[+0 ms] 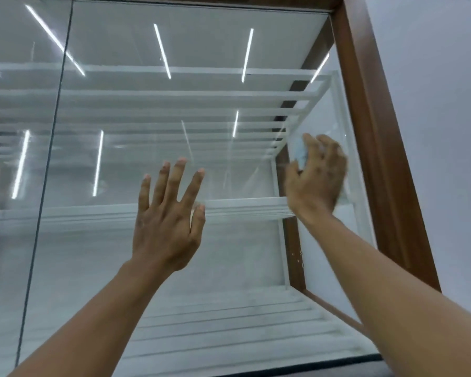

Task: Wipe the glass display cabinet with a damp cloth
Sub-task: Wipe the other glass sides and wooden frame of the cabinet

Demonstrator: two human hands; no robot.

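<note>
A pale blue cloth (301, 151) was held bunched in the right hand (317, 176), whose fingers were curled around it, though the hand was blurred and the exact hold could not be made out. The cloth was pressed against the glass display cabinet (147, 104) near the pane's right edge, with the brown wooden frame (365, 131) just to the right of the grip. To the left of the grip, the left hand (169, 213) was laid flat against the same pane, fingers straight and spread, with nothing held. White shelves (242, 208) were seen behind the glass, beyond both hands. A dark vertical seam (52, 131) was seen well to the left of the left hand.
</note>
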